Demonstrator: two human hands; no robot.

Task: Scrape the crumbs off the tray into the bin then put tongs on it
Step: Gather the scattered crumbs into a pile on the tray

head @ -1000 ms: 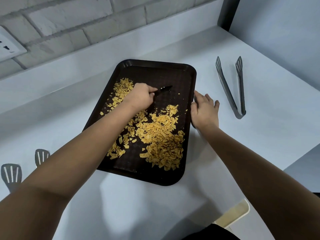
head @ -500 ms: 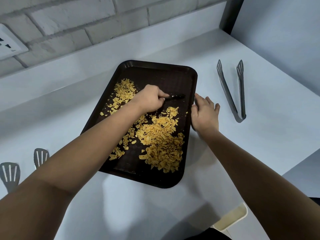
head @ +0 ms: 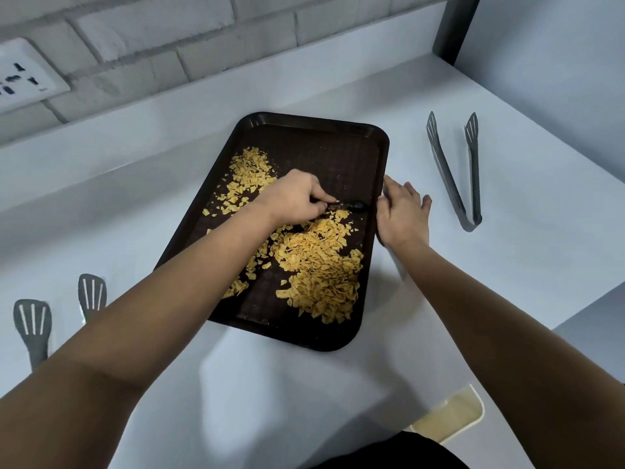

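Centrally, left hand [head: 297, 198] grips a dark scraper [head: 351, 206] on the tray [head: 314, 130]; right hand [head: 400, 214], fingers loose, steadies the right rim. Crumbs [head: 318, 265] heap lower right. Tongs [head: 455, 170] wait upper right. Best: long low strokes toward the bin [head: 453, 414], bottom right.

White counter [head: 507, 282]: tray [head: 314, 130], tongs [head: 455, 170], spatulas [head: 32, 323].
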